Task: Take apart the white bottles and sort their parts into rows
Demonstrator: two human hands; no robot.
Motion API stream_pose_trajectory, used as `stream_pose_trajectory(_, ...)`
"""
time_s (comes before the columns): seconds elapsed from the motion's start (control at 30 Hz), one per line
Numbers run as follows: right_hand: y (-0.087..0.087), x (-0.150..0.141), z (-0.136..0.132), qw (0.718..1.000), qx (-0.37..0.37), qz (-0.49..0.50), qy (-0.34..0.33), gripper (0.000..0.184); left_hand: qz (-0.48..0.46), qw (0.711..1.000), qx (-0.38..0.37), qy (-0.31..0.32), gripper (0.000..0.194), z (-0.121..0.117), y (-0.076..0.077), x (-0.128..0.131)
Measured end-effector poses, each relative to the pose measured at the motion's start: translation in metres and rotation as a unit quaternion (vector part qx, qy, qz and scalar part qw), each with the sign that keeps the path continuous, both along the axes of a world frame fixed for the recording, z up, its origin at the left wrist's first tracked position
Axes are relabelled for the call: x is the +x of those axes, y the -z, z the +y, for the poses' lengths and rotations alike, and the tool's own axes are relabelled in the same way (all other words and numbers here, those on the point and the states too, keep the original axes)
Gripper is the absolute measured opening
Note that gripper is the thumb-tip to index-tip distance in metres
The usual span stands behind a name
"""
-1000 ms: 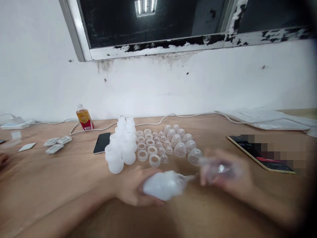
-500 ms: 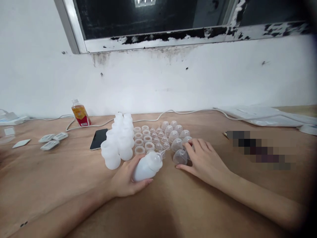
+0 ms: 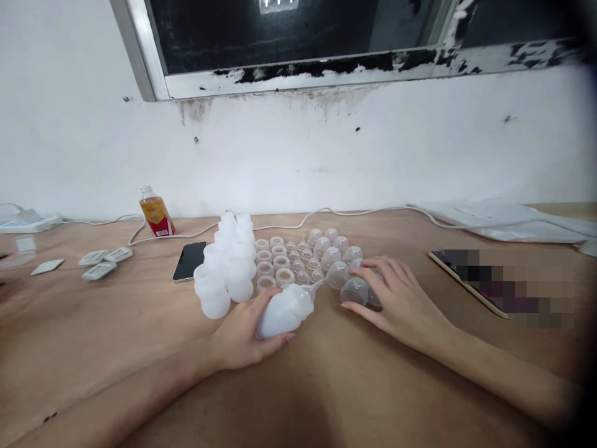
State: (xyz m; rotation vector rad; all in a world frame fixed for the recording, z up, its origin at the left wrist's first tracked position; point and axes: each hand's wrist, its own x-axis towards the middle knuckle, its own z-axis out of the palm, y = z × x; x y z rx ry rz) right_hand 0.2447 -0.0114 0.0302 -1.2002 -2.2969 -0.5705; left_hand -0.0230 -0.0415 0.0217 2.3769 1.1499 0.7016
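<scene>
My left hand is wrapped round a white baby bottle, tilted with its clear nipple pointing right. At the front of the cap rows, my right hand has its thumb and fingers round a clear dome cap; another cap is partly hidden beneath that hand. Left of the bottle, white bottle bodies stand in two rows. Beside them lie rows of translucent collar rings, then small clear nipples, then more clear dome caps.
A phone lies left of the bottle bodies. Further left are a drink bottle and several small flat cases. A white cable runs along the wall. Plastic sheeting and a blurred-out flat item lie at right.
My right hand and the front dome cap have shifted a little to the right. The held bottle has moved slightly right, and its nipple shows more clearly. The whole view has shifted slightly.
</scene>
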Motion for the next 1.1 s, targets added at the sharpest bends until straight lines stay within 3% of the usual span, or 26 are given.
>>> stream_pose_trajectory(0.1, -0.02, -0.017, -0.01, 0.978, -0.152, 0.126, -0.061, 0.044, 0.08, 0.996, 0.039, -0.019, 0.05, -0.001, -0.005, 0.009)
stream_pose_trajectory(0.13, -0.026, -0.024, -0.012, 0.956, -0.239, 0.152, -0.082, 0.042, 0.107, 0.992, 0.064, -0.018, 0.047, -0.001, -0.007, 0.013)
stream_pose_trajectory(0.23, -0.04, -0.043, -0.013, 0.851, -0.489, 0.147, -0.127, 0.03, 0.177, 0.975, 0.132, -0.003, 0.036, 0.0, -0.012, 0.021)
stream_pose_trajectory(0.27, -0.041, -0.047, -0.012, 0.823, -0.534, 0.14, -0.134, 0.031, 0.194, 0.97, 0.146, 0.001, 0.033, 0.002, -0.014, 0.022)
stream_pose_trajectory(0.33, -0.04, -0.051, -0.008, 0.795, -0.571, 0.146, -0.14, 0.034, 0.219, 0.961, 0.168, 0.014, 0.03, 0.005, -0.017, 0.022)
stream_pose_trajectory(0.43, -0.031, -0.052, -0.002, 0.798, -0.553, 0.18, -0.158, 0.036, 0.232, 0.952, 0.195, 0.033, 0.029, 0.01, -0.019, 0.019)
stream_pose_trajectory(0.67, -0.027, -0.046, -0.001, 0.866, -0.45, 0.16, -0.147, 0.033, 0.233, 0.955, 0.181, 0.03, 0.033, 0.014, -0.03, 0.023)
stream_pose_trajectory(0.77, -0.031, -0.043, -0.001, 0.902, -0.383, 0.122, -0.158, 0.031, 0.213, 0.969, 0.121, 0.023, 0.04, 0.016, -0.036, 0.025)
stream_pose_trajectory(0.9, -0.04, -0.038, -0.01, 0.938, -0.236, 0.046, -0.25, 0.026, 0.101, 0.993, -0.046, 0.048, 0.043, 0.018, -0.041, 0.023)
stream_pose_trajectory(0.97, -0.048, -0.035, -0.02, 0.93, -0.208, 0.037, -0.299, 0.022, 0.06, 0.99, -0.105, 0.072, 0.04, 0.017, -0.041, 0.02)
stream_pose_trajectory(1.1, -0.062, -0.025, -0.038, 0.862, -0.303, 0.135, -0.382, 0.023, 0.062, 0.991, -0.12, 0.018, 0.042, 0.014, -0.037, 0.014)
